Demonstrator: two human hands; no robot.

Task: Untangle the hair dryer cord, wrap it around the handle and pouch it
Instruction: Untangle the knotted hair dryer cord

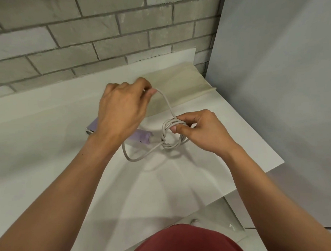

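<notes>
A lilac hair dryer (pixel 142 137) lies on the white sheet, mostly hidden under my left wrist. Its pale grey cord (pixel 168 109) runs from the handle's end in a loop over the sheet into a tangled coil (pixel 171 133). My right hand (pixel 204 131) pinches that coil between thumb and fingers, just above the sheet. From the coil one strand rises to my left hand (pixel 123 108), which pinches it at the fingertips, above and left of the coil. A beige pouch (pixel 179 85) lies flat behind both hands.
The white sheet (pixel 43 134) covers the work surface and ends at an edge on the right. A grey brick wall (pixel 95 32) stands behind, a light grey panel (pixel 284 77) on the right. Lower, another surface (pixel 212 216) shows small white bits.
</notes>
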